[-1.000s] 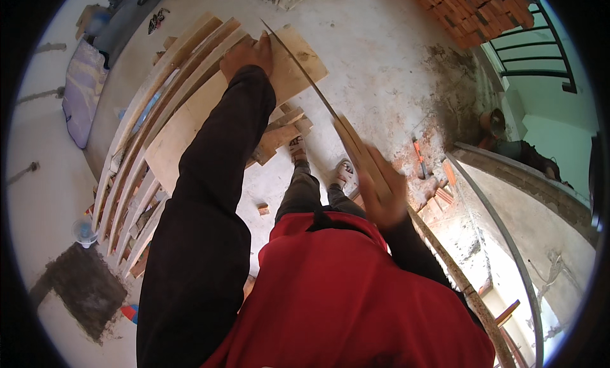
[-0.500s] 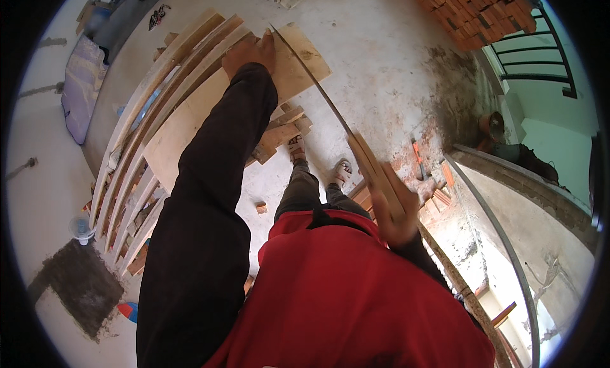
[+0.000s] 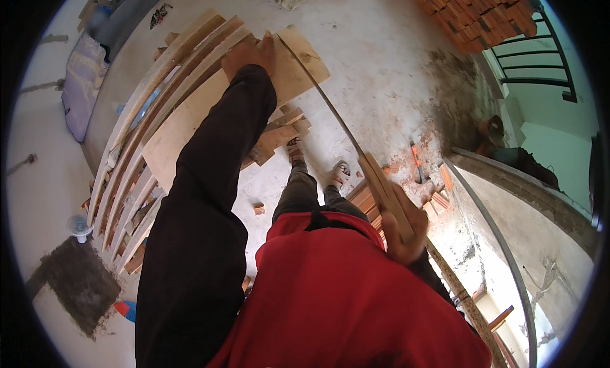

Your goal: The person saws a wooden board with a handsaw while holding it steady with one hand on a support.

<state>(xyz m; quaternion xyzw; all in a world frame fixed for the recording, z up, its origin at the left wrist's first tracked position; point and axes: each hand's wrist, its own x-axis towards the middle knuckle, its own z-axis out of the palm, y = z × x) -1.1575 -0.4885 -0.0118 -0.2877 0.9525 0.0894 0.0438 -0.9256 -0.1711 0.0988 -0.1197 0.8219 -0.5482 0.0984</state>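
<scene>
Left hand flat, pressing down plywood board lying across stacked planks. Right hand closed round wooden handle of hand saw, blade at board's far edge. Board likely stiff, light, splintery; brace near cut. Blade thin, probably whippy; grip at handle only.

Your sleeve is black and your shirt red. Pale tan plywood board at 11 o'clock, cream slats beside it. Saw has a tan wooden handle. Floor mottled grey-white. Orange-red bricks at 1 o'clock.
</scene>
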